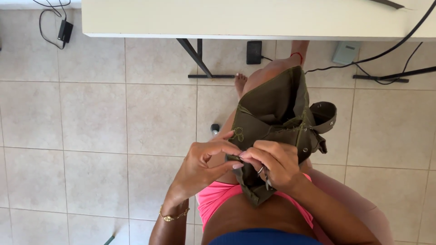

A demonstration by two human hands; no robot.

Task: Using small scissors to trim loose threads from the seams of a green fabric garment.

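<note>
- Head view: an olive-green garment (272,113) is held over the lap, above pink shorts (218,195).
- Its lower edge is pinched between thumb and fingers of the left hand (204,165), which is curled closed on the cloth.
- The same edge is gripped just beside it by the right hand (274,165), fingers bent tight.
- A white table (254,18) is seen above a tiled floor (91,118).

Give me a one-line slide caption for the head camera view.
Seated above a tiled floor, both hands, left and right, pinch an olive-green garment on the lap.
</note>
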